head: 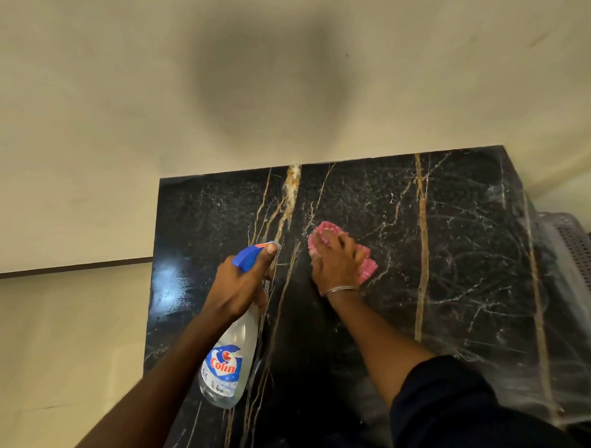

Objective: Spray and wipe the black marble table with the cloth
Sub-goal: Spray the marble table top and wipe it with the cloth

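- Nearest, the bottle (pixel 225 357) hung tilted over the table's (pixel 456 251) left half, nozzle aimed far. The left hand (pixel 241 282) gripped its neck, one fingertip up on the blue head.
- Just right of it, the right hand (pixel 335 262) lay with fingers spread, pressing the cloth (pixel 367 266) onto the marble mid-table.
- Best play here, I'd judge: short bursts just ahead of the cloth, then firm overlapping passes out to the far edge and across the smeary-looking right side.
- Far right, a basket (pixel 579 247) sat beside the table, and the wall (pixel 115 96) rose behind.
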The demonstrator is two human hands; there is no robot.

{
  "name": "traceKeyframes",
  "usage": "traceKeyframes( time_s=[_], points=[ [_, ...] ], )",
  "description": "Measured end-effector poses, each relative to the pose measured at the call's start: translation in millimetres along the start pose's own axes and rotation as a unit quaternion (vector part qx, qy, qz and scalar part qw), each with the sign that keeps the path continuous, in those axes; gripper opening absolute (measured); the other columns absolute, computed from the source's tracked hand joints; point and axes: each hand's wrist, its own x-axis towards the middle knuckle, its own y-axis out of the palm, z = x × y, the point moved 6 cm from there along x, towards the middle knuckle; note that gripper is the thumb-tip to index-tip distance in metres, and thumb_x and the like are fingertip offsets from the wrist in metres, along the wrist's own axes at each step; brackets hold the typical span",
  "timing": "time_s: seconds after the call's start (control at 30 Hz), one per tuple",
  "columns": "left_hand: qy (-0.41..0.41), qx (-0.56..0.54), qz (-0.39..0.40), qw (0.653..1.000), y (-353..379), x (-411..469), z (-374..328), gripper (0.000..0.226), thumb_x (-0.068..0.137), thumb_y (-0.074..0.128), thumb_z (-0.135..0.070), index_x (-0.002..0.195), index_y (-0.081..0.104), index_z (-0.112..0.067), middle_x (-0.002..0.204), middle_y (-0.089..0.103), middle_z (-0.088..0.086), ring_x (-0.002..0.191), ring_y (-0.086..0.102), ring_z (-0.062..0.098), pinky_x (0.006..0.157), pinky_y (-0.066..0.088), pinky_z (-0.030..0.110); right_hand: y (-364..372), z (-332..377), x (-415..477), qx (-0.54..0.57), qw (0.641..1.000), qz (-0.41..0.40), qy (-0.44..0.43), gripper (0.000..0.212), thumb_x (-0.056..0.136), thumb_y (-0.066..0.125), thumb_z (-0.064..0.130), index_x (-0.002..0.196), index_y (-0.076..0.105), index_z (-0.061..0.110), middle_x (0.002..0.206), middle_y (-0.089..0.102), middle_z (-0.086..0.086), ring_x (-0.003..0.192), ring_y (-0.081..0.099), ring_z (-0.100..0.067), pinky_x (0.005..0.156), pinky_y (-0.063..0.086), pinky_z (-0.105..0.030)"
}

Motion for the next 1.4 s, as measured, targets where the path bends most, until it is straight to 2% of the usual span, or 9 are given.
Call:
traceKeyframes(
  time_s=[0.17, 0.3, 0.47, 0.6, 0.8, 1.03, 1.13, 1.3, 1.4],
  points=[
    [0.002, 0.022, 0.000, 1.000, -3.0, -10.6, 7.6, 0.053, 0.096, 0.043, -0.057, 0.094, 0.063, -0.008, 0.075, 0.068, 0.024, 0.050, 0.065, 0.029, 0.054, 0.054, 0.030, 21.5, 45.3, -32.0, -0.021, 0.997, 0.009, -0.075, 0.051, 0.087, 0.047, 0.049, 0.135, 0.051, 0.034, 0.139, 0.052, 0.006, 0.125, 0.045, -0.027, 0.095, 0.038, -0.048],
    [0.004, 0.029, 0.006, 1.000, -3.3, -14.0, 9.0, 0.054, 0.096, 0.043, -0.055, 0.096, 0.062, -0.004, 0.079, 0.068, 0.023, 0.049, 0.065, 0.027, 0.052, 0.053, 0.027, 19.3, 23.6, -40.9, -0.065, 0.986, 0.019, -0.151, 0.057, 0.093, 0.035, 0.057, 0.146, 0.038, 0.035, 0.150, 0.041, 0.007, 0.137, 0.036, -0.025, 0.101, 0.033, -0.049],
    [0.003, 0.000, 0.015, 1.000, -4.8, -18.4, 6.7, 0.051, 0.094, 0.045, -0.053, 0.105, 0.062, -0.007, 0.084, 0.067, 0.022, 0.049, 0.062, 0.021, 0.049, 0.054, 0.028, 1.8, -53.7, -22.6, -0.066, 0.997, 0.003, -0.027, 0.057, 0.097, 0.028, 0.057, 0.151, 0.026, 0.037, 0.160, 0.024, 0.007, 0.147, 0.019, -0.026, 0.110, 0.022, -0.053],
    [-0.007, 0.003, 0.023, 1.000, -10.3, -23.9, 7.8, 0.052, 0.091, 0.045, -0.056, 0.102, 0.062, -0.008, 0.085, 0.068, 0.020, 0.049, 0.062, 0.018, 0.047, 0.054, 0.025, -11.8, -112.4, -2.3, -0.041, 0.995, 0.012, 0.086, 0.059, 0.100, 0.021, 0.054, 0.155, 0.008, 0.036, 0.164, 0.001, 0.005, 0.151, -0.004, -0.029, 0.119, 0.001, -0.058],
    [0.008, 0.015, 0.014, 1.000, -22.1, -27.8, 6.5, 0.041, 0.093, 0.043, -0.054, 0.090, 0.062, -0.018, 0.082, 0.068, 0.017, 0.048, 0.063, 0.021, 0.048, 0.054, 0.027, -9.2, -100.6, -9.8, -0.005, 0.990, -0.013, 0.138, 0.061, 0.099, 0.027, 0.051, 0.155, 0.015, 0.030, 0.164, 0.006, 0.001, 0.150, -0.001, -0.031, 0.118, 0.007, -0.059],
    [0.007, 0.020, 0.014, 1.000, -27.5, -34.2, 12.8, 0.050, 0.089, 0.045, -0.068, 0.091, 0.063, -0.022, 0.081, 0.068, 0.018, 0.050, 0.065, 0.028, 0.050, 0.054, 0.030, 30.3, 22.1, -51.0, 0.005, 1.000, -0.011, 0.017, 0.063, 0.093, 0.029, 0.053, 0.152, 0.025, 0.032, 0.162, 0.017, 0.003, 0.150, 0.009, -0.031, 0.117, 0.011, -0.058],
    [0.013, 0.040, 0.013, 0.999, -25.9, -36.7, 12.1, 0.048, 0.094, 0.045, -0.060, 0.089, 0.064, -0.015, 0.076, 0.068, 0.017, 0.050, 0.065, 0.031, 0.051, 0.053, 0.028, 45.4, 65.7, -66.5, 0.001, 0.999, 0.005, -0.049, 0.065, 0.090, 0.035, 0.053, 0.151, 0.031, 0.029, 0.161, 0.024, 0.002, 0.149, 0.016, -0.030, 0.115, 0.017, -0.057],
    [0.014, 0.043, 0.024, 0.999, -24.0, -42.2, 12.5, 0.049, 0.094, 0.044, -0.057, 0.086, 0.062, -0.013, 0.075, 0.068, 0.021, 0.051, 0.065, 0.031, 0.051, 0.053, 0.028, 43.7, 53.4, -72.6, -0.032, 0.993, 0.014, -0.116, 0.063, 0.094, 0.029, 0.056, 0.152, 0.025, 0.032, 0.161, 0.023, 0.004, 0.149, 0.015, -0.027, 0.116, 0.018, -0.055],
    [0.015, 0.034, 0.028, 0.999, -24.9, -44.5, 16.9, 0.049, 0.094, 0.045, -0.057, 0.090, 0.062, -0.011, 0.079, 0.068, 0.020, 0.051, 0.065, 0.029, 0.052, 0.053, 0.030, 34.2, 9.1, -72.1, -0.035, 0.997, 0.006, -0.064, 0.062, 0.095, 0.023, 0.056, 0.153, 0.019, 0.034, 0.162, 0.017, 0.007, 0.150, 0.010, -0.026, 0.118, 0.014, -0.054]
  ],
)
